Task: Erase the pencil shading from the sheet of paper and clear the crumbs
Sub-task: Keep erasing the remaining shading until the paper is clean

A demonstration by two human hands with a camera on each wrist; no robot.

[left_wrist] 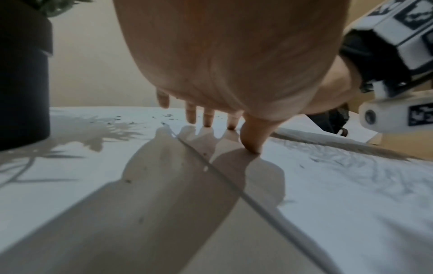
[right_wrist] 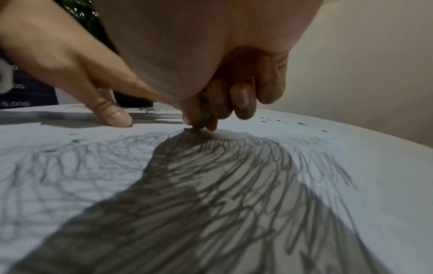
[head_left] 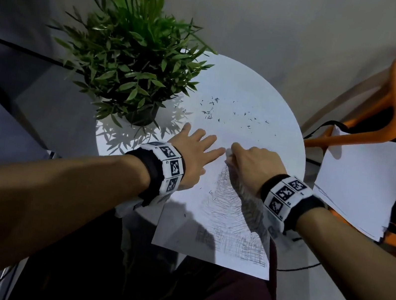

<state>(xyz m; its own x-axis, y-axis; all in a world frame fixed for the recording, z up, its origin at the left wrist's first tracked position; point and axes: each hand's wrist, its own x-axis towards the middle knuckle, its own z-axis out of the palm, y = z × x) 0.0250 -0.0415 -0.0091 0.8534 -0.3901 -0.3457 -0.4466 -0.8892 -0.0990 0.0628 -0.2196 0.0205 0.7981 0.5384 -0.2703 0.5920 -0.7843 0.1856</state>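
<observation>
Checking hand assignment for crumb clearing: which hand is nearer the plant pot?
Left. The left hand lies flat on the sheet of paper just beside the plant pot; the right hand works farther over, on the pencil shading.

Both forearms are bare, no sleeves. Each wrist wears a black fabric band (head_left: 154, 171) ringed with white blocks carrying black square-code markers, 3 showing per wrist. Beside the left hand (head_left: 192, 155), the right wrist (head_left: 285, 198) carries a white rounded camera housing (left_wrist: 386, 115) with 1 small lens and another marker.
</observation>
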